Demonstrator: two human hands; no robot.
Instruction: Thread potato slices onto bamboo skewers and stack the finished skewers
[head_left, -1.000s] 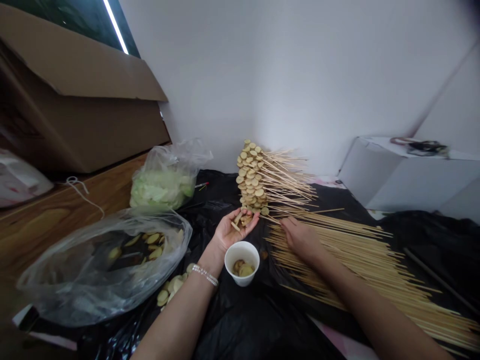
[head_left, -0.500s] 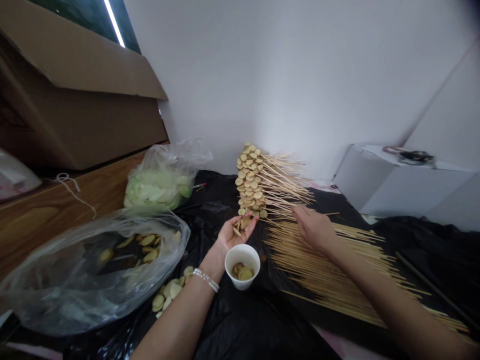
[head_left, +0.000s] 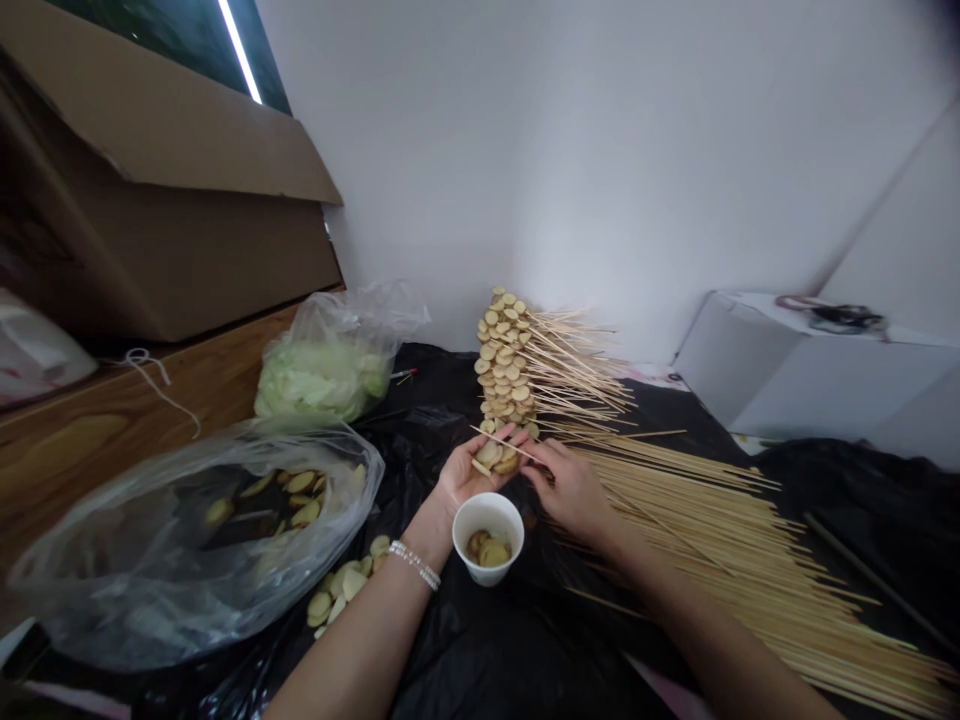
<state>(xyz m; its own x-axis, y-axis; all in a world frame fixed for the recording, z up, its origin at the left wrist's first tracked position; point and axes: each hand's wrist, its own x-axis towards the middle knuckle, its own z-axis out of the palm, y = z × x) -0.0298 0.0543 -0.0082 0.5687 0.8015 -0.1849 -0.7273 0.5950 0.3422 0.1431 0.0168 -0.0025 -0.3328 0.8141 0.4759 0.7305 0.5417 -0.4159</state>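
Observation:
My left hand (head_left: 480, 468), palm up with fingers curved, holds several potato slices (head_left: 496, 457). A thin wooden skewer (head_left: 499, 439) lies across above the slices, pinched at its right part by my right hand (head_left: 566, 485). Just below my left hand stands a white cup (head_left: 487, 538) with slices inside. Behind the hands, skewered slices (head_left: 504, 360) are stacked, their sticks pointing right. Under and beside my right forearm, many bare skewers (head_left: 720, 530) are spread on black plastic.
An open clear bag (head_left: 187, 560) with slices lies at left, loose slices (head_left: 346, 582) beside it. Behind it sits a bag of pale green vegetable (head_left: 322, 375). A cardboard box (head_left: 225, 250) stands back left, a white box (head_left: 780, 365) back right.
My right hand has moved left from the loose skewers to my left hand, bringing one skewer over the slices. The view has shifted slightly.

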